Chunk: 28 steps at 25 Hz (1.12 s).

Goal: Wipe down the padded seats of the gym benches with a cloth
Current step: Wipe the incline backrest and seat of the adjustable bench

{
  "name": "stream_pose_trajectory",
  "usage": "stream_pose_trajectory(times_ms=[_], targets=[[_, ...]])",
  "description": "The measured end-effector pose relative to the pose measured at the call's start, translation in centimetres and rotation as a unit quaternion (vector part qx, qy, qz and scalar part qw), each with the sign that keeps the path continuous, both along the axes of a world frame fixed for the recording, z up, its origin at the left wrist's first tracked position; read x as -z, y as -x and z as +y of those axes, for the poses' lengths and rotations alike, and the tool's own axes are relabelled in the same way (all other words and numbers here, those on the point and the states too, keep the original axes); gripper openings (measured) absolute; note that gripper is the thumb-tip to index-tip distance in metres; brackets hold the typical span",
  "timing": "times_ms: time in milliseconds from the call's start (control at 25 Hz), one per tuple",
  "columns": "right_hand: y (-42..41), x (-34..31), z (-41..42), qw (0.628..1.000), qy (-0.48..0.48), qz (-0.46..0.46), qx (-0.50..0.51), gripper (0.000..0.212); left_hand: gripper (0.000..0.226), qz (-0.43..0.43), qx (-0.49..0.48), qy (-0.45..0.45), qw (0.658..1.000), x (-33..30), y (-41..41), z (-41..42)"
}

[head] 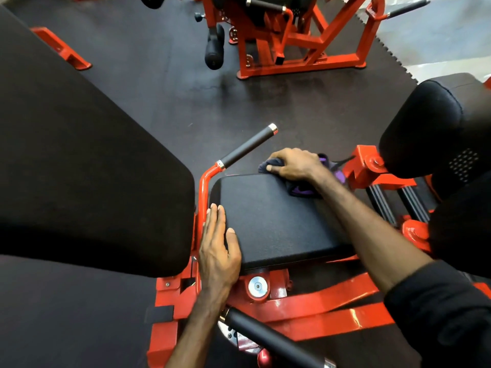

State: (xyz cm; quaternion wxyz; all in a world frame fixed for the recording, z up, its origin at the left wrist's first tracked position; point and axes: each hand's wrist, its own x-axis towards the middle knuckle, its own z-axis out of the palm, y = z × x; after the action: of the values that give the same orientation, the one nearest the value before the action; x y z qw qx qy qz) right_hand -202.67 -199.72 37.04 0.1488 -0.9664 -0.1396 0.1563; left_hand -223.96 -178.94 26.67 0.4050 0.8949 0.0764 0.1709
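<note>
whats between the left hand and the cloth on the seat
Only bare black seat padding, in the head view. The left hand lies flat on the seat's near left edge; the right hand grips the cloth at the far right corner.

I am looking into a gym. Red-painted steel machine frames (300,41) stand on dark rubber floor matting (164,83) with interlocking toothed edges, and I see black padded seats (276,219), a large back pad (79,155), foam rollers (214,53) and rubber-gripped handles (248,146).
</note>
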Motion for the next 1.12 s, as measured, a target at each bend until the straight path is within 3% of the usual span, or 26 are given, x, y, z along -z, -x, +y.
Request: stream_pose_trajectory(times_ms=[240,360,440,680,800,960,1120], targets=[[1.9,0.9,12.7,0.982,-0.021,-0.052,-0.179,0.033,0.058,-0.011,0.001,0.023,1.000,0.1,-0.2,0.4],[2.5,1.6,14.3,0.965,0.031,-0.066,-0.251,0.027,0.058,-0.012,0.008,0.050,0.999,0.1,-0.2,0.3],[2.8,1.7,13.5,0.961,0.014,-0.085,-0.263,0.028,0.059,-0.008,0.000,0.058,0.998,-0.1,-0.3,0.3],[9.3,3.8,7.2,0.962,0.003,-0.169,-0.217,0.046,0.058,-0.007,-0.022,0.066,0.998,-0.6,0.1,0.3],[8.9,3.5,4.9,0.973,0.031,-0.158,-0.165,0.054,0.057,-0.012,-0.020,0.072,0.997,-0.7,0.2,0.2],[8.2,2.0,3.9,0.985,0.057,-0.131,-0.097,0.048,0.057,-0.015,-0.020,0.069,0.997,-0.3,0.1,0.3],[15.3,3.4,-3.2,0.966,0.038,-0.243,-0.082,0.055,0.058,-0.024,-0.021,0.083,0.996,-0.4,0.1,0.1]])
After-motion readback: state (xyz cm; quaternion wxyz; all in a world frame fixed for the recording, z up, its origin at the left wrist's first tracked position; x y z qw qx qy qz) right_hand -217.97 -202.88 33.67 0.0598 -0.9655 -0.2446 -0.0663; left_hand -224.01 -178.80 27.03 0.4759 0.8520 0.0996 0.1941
